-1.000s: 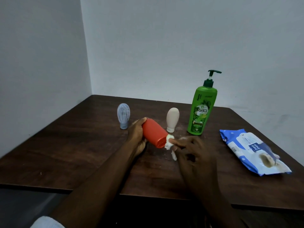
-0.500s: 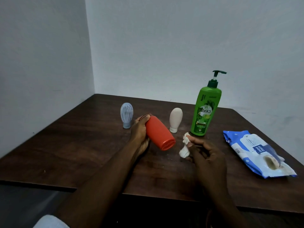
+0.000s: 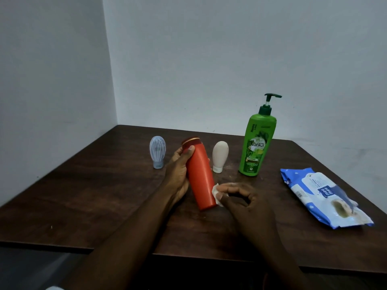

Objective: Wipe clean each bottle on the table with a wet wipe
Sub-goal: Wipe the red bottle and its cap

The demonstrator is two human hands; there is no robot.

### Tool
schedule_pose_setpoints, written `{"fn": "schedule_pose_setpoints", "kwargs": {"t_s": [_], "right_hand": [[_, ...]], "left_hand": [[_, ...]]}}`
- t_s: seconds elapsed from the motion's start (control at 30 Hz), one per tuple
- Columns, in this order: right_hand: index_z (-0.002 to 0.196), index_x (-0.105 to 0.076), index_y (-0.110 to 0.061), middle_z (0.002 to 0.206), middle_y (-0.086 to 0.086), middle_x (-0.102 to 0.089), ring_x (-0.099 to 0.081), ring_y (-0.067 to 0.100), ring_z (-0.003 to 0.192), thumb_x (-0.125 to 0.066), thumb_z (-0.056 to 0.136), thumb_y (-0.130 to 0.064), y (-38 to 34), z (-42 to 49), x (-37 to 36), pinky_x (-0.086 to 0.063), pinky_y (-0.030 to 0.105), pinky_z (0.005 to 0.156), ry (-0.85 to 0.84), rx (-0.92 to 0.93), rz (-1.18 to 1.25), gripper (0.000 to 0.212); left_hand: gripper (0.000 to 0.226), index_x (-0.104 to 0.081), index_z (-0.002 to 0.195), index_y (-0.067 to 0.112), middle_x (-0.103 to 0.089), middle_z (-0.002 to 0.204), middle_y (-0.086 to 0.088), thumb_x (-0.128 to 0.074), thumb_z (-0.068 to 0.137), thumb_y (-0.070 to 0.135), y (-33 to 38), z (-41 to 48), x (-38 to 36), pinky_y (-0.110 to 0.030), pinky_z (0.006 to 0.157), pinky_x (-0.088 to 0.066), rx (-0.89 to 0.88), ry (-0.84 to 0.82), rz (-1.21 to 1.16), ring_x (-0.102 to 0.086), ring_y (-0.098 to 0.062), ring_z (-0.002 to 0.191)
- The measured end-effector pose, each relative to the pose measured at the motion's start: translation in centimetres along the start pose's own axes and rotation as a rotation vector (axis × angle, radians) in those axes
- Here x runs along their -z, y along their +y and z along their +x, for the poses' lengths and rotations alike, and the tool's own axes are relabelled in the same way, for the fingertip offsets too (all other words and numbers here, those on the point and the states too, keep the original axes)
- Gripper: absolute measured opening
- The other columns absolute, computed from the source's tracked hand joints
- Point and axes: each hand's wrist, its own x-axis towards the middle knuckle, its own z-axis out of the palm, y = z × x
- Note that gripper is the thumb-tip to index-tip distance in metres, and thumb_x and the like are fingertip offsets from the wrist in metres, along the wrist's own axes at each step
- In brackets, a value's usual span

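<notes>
Bottles on the table (image 3: 104, 206) are logged left to right. Pale blue ribbed bottle (image 3: 157, 151): inverted on its cap, untouched, at the far left of the row.

Orange bottle (image 3: 199, 174): held off the table by the left hand (image 3: 178, 172), fingers wrapped round its upper body, thumb laid near the gold-ringed end. Change noted: 0.5 s ago the bottle was tipped with its round end face toward the camera; it is now turned nearly upright, leaning slightly, so that its long side is presented.

Wet wipe (image 3: 215, 194): a small crumpled white wad, pinched between thumb and fingertips of the right hand (image 3: 247, 204). Change noted: 0.5 s ago the wipe was held apart from the bottle; it is now pressed against the bottle's lower right side.

Judgement: the end face is taken as finished and the body wipe as begun.

Beige bottle (image 3: 219, 155): inverted on its white cap, just behind the orange one. Green pump bottle (image 3: 256, 143): upright, to its right. Neither is touched. Blue wipes pack (image 3: 322, 197): flat at the right of the table. By this reading, 3 bottles may remain to be wiped.
</notes>
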Motion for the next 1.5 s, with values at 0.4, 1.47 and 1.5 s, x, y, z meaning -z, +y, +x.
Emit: {"fn": "schedule_pose_setpoints", "kwargs": {"t_s": [0.4, 1.47, 1.5], "right_hand": [[0.102, -0.078, -0.017, 0.104, -0.005, -0.074, -0.068, 0.001, 0.097, -0.079, 0.082, -0.009, -1.9, 5.6, -1.0, -0.054, 0.015, 0.078, 0.150, 0.197, 0.050, 0.022], [0.098, -0.078, -0.010, 0.099, 0.003, -0.074, -0.060, 0.012, 0.102, -0.068, 0.078, 0.003, -5.9, 7.1, -4.0, -0.049, 0.020, 0.089, 0.129, 0.742, -0.401, 0.026], [0.097, -0.078, -0.010, 0.099, 0.002, -0.074, -0.061, 0.014, 0.101, -0.067, 0.079, 0.002, -6.1, 7.1, -4.1, -0.052, 0.025, 0.086, 0.118, 0.744, -0.418, 0.025]], "left_hand": [[0.051, -0.051, 0.133, 0.020, -0.070, 0.121, -0.010, -0.069, 0.085, 0.018, 0.5, -1.3, -1.8, -0.036, 0.071, -0.061, -0.109, -0.176, 0.061, -0.072, -0.021, 0.099], [0.028, -0.045, 0.117, 0.021, -0.045, 0.099, 0.023, -0.045, 0.101, -0.002, 0.1, -4.2, -3.3, 0.004, 0.069, -0.039, -0.128, -0.337, 0.616, -0.050, 0.032, 0.075], [0.028, -0.038, 0.119, 0.021, -0.040, 0.099, 0.022, -0.044, 0.102, -0.002, 0.1, -4.3, -3.3, 0.007, 0.069, -0.035, -0.135, -0.341, 0.596, -0.047, 0.032, 0.075]]}}
